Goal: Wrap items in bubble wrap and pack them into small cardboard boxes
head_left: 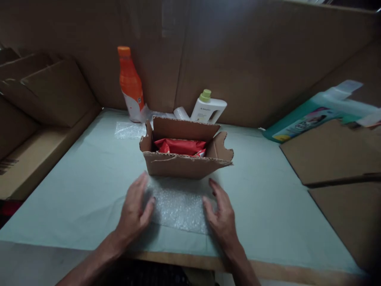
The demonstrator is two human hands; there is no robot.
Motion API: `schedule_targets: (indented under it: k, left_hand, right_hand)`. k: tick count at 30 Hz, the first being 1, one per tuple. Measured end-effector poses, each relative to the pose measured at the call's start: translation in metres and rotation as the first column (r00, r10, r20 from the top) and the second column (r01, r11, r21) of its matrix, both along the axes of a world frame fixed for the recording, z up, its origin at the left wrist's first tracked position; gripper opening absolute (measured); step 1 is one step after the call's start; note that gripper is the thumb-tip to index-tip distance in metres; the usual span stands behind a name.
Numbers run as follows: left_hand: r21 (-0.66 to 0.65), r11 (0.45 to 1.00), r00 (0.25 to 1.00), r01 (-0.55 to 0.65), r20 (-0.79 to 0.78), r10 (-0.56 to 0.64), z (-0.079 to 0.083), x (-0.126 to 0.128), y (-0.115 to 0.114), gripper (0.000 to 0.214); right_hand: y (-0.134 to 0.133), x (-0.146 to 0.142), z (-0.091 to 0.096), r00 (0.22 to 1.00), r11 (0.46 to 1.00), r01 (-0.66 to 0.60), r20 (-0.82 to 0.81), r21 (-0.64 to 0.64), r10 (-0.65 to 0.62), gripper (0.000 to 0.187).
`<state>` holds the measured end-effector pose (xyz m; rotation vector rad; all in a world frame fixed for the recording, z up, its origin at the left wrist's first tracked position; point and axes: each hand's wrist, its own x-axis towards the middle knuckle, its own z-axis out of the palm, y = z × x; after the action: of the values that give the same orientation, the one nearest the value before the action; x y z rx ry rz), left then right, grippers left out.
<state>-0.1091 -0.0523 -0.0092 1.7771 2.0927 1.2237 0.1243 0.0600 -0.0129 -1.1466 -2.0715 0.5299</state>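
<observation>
A sheet of bubble wrap (180, 208) lies flat on the table between my two hands. My left hand (136, 206) is at its left edge, thumb and fingers apart, with nothing in the grasp. On the opposite edge, my right hand (219, 210) is likewise open, its fingers spread toward the sheet. Just beyond the hands stands an open cardboard box (178, 166) with ragged flaps. Inside it sits a shiny red packet (181, 147), its lower part hidden by the front wall.
Behind the box are an orange bottle (131, 83), a white jug with a green cap (208, 107) and another bubble wrap piece (130, 130). A teal liquid bottle (309, 115) leans at right beside cardboard (333, 151). Cardboard boxes (50, 139) line the left of the pale-covered table (268, 222).
</observation>
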Motion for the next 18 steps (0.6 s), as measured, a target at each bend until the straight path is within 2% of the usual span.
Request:
schedule_targets:
  k: [1, 3, 4, 6, 8, 10, 12, 14, 16, 18]
  left_hand:
    - [-0.045, 0.994, 0.992, 0.104, -0.068, -0.107, -0.002, 0.010, -0.007, 0.067]
    - [-0.177, 0.946, 0.939, 0.273, -0.166, -0.302, -0.011, 0.027, -0.016, 0.067]
    - [-0.245, 0.917, 0.909, 0.316, -0.199, -0.367, -0.016, 0.030, -0.018, 0.068]
    - [-0.340, 0.888, 0.878, 0.309, -0.257, -0.404, -0.027, 0.027, -0.022, 0.068]
    - [-0.370, 0.898, 0.881, 0.236, -0.309, -0.359, -0.034, 0.013, -0.029, 0.064]
    - [-0.356, 0.919, 0.901, 0.167, -0.324, -0.289, -0.038, -0.004, -0.040, 0.059]
    - [-0.340, 0.928, 0.921, 0.155, -0.290, -0.260, -0.038, -0.018, -0.050, 0.055]
    - [-0.324, 0.933, 0.945, 0.155, -0.227, -0.235, -0.034, -0.024, -0.055, 0.051]
    - [-0.280, 0.953, 0.977, 0.119, -0.141, -0.163, -0.028, -0.027, -0.051, 0.052]
    - [-0.209, 0.977, 0.999, 0.045, -0.013, -0.048, -0.017, -0.029, -0.036, 0.058]
  right_hand:
    - [-0.015, -0.007, -0.004, 0.995, 0.996, -0.082, 0.050, 0.016, 0.081, 0.048]
    - [-0.041, -0.024, -0.014, 0.955, 0.967, -0.253, 0.157, -0.002, 0.250, 0.052]
    - [-0.050, -0.030, -0.019, 0.928, 0.950, -0.312, 0.210, -0.018, 0.309, 0.055]
    - [-0.058, -0.030, -0.027, 0.890, 0.937, -0.349, 0.304, -0.025, 0.340, 0.055]
    - [-0.055, -0.011, -0.034, 0.890, 0.957, -0.291, 0.370, 0.006, 0.268, 0.051]
    - [-0.046, 0.023, -0.036, 0.906, 0.984, -0.174, 0.397, 0.034, 0.147, 0.047]
    - [-0.038, 0.058, -0.033, 0.918, 0.999, -0.035, 0.395, 0.036, 0.018, 0.044]
    - [-0.031, 0.081, -0.025, 0.927, 0.997, 0.073, 0.367, 0.023, -0.076, 0.042]
    - [-0.024, 0.086, -0.013, 0.945, 0.994, 0.112, 0.307, 0.007, -0.108, 0.042]
    - [-0.013, 0.075, 0.000, 0.974, 0.996, 0.080, 0.217, -0.029, -0.072, 0.043]
